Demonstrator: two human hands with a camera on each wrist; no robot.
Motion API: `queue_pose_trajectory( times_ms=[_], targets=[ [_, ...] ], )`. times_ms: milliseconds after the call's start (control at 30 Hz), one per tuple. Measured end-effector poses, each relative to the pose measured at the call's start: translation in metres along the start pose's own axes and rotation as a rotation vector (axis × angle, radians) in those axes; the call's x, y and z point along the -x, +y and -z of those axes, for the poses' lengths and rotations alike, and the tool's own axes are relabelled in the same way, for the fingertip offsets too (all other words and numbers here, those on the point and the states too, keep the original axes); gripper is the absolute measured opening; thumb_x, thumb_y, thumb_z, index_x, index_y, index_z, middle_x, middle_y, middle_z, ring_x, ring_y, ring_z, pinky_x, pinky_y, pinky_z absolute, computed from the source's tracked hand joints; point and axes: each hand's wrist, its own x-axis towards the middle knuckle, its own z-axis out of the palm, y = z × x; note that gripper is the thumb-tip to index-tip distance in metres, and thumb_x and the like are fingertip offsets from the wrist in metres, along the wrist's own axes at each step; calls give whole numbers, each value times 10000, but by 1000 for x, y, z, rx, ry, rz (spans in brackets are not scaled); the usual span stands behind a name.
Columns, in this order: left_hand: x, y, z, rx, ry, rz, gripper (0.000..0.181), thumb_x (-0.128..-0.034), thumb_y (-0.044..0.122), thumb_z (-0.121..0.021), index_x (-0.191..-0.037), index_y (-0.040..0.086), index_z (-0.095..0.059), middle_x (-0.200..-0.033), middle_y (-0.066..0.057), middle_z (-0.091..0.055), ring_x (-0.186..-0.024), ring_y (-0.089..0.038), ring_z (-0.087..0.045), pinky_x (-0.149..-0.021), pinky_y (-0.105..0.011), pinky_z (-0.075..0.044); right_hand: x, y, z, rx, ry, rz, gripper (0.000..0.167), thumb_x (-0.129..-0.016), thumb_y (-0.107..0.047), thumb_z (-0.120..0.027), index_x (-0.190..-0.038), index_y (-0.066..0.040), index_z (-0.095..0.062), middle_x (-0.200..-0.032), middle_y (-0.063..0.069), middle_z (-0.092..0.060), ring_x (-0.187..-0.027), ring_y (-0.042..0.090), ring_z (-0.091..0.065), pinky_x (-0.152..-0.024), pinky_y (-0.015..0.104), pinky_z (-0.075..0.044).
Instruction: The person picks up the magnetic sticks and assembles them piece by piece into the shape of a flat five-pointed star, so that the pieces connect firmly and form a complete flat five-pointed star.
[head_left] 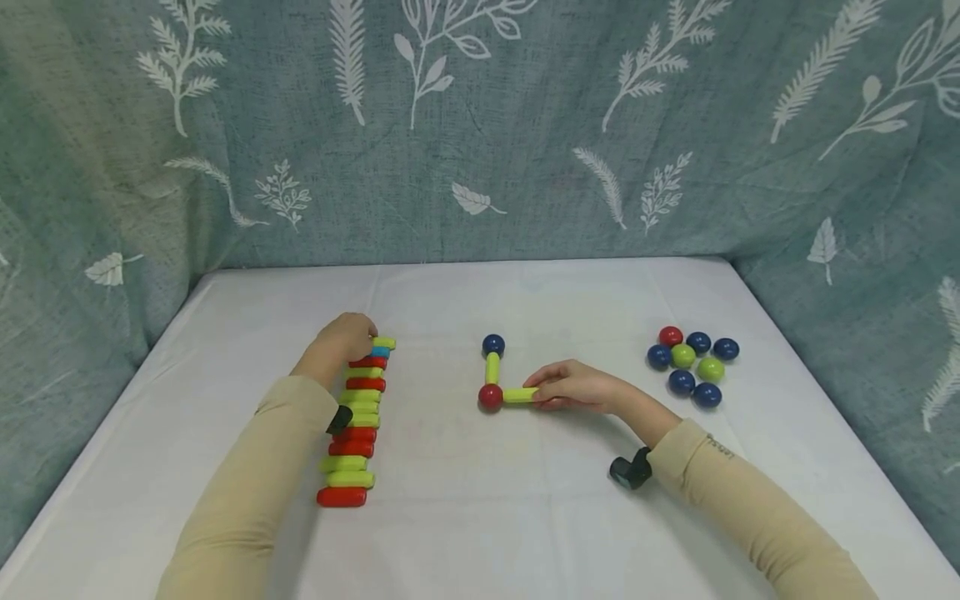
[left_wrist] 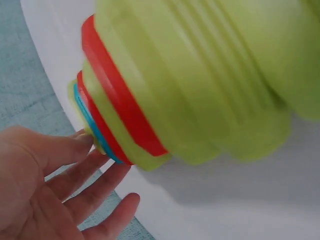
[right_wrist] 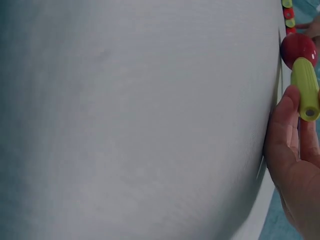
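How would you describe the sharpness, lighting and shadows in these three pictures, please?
Head view: fairly sharp, soft shadows on the white tabletop, highlights on the balls; left wrist view: nearest green sticks look soft; right wrist view: the left edge fades into dark blur.

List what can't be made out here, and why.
Head: lettering on the right sleeve, too small to read.
Head: left end of the far yellow-green stick, hidden by the left hand.
Left wrist: the nearest stick's full length, cut off by frame edges.
Right wrist: part of the right hand, cut off by the right edge.
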Motion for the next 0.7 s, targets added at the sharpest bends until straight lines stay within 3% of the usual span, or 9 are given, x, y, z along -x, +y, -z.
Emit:
queue_pose_trajectory(
  times_ms=[400,700],
  targets=[
    [-6,2,-1,17,25,-31,285,-903,-44,-442,-1154,-106,-560,-1165,-267,-537,-1003,-325,-503,-901,-425,-431,2,0,4,2,8,-18,376,-869,-50,-543,-1207,106,-491,-1073,132,-550,-895,145,-567,-855,294,-477],
    [-7,17,4,-7,112,-84,251,-889,-30,-489,-1110,-110,-578,-1132,-258,-554,-1033,-354,-510,-901,-435,-426,1,-1,2,10,4,-28,382,-869,-67,-552,-1214,90,-499,-1074,126,-551,-901,148,-559,-857,292,-475]
  ],
)
